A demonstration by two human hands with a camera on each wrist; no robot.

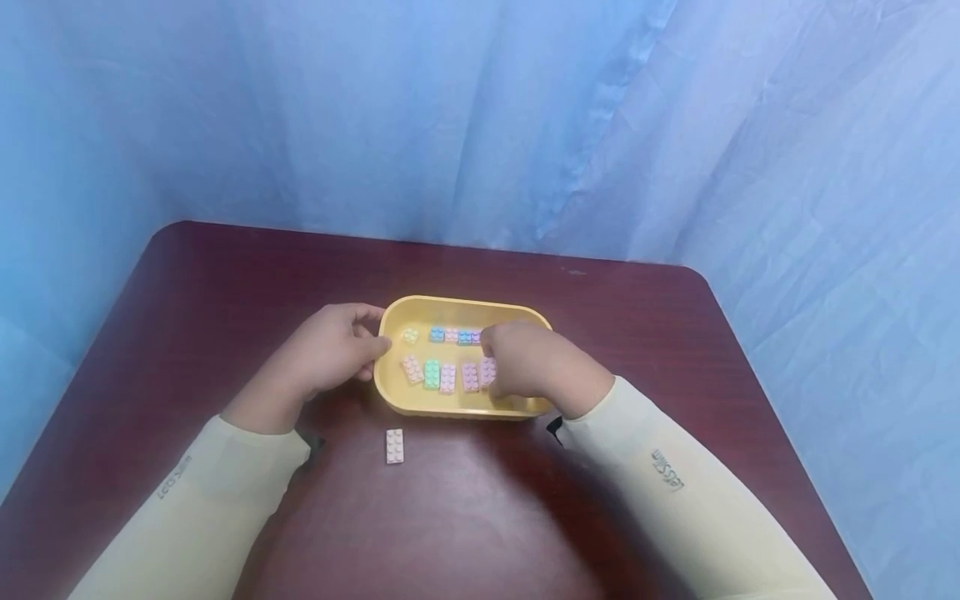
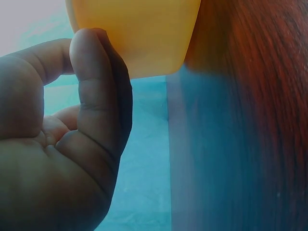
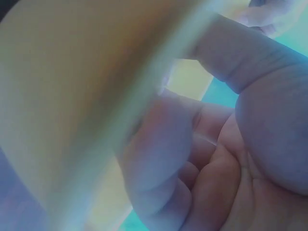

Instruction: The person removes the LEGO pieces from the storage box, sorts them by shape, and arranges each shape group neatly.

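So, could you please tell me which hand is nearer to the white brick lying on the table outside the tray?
Left. The left hand sits just up-left of the white brick, at the yellow tray's end; the right hand is farther, inside the tray.

We count one yellow tray (image 1: pixel 390 392) and one loose white brick (image 1: pixel 394 446) on the table (image 1: pixel 225 275). Inside the tray we can make out roughly nine pastel bricks (image 1: pixel 431 373), though the right hand (image 1: pixel 528 362) hides some, so it's hard to tell exactly
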